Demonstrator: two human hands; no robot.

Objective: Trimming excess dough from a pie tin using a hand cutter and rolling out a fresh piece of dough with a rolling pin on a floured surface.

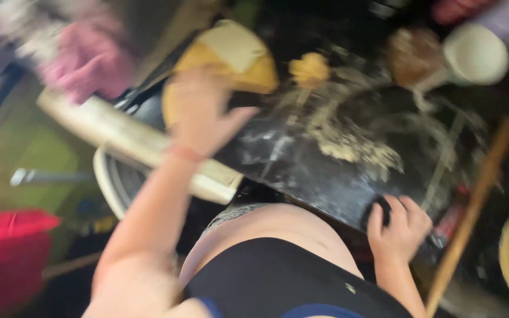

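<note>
Dark worktop, dusted with flour and crumbs; blurred view.
Near: my right hand (397,227) curled over the black worktop (325,171) edge. Farther: my left hand (204,112), fingers spread, on the yellow dough round (231,65); rolling pin (131,138) just beside; white cup (475,53) beyond.

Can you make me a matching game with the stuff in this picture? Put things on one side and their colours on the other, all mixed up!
Things:
1. The round flat dough under the left hand
2. The cup at the top right
3. The bin at the bottom left
4. The floury board that the right hand grips at its edge

Colours:
A. red
B. black
C. yellow
D. white

Right pairs: 1-C, 2-D, 3-A, 4-B
</note>
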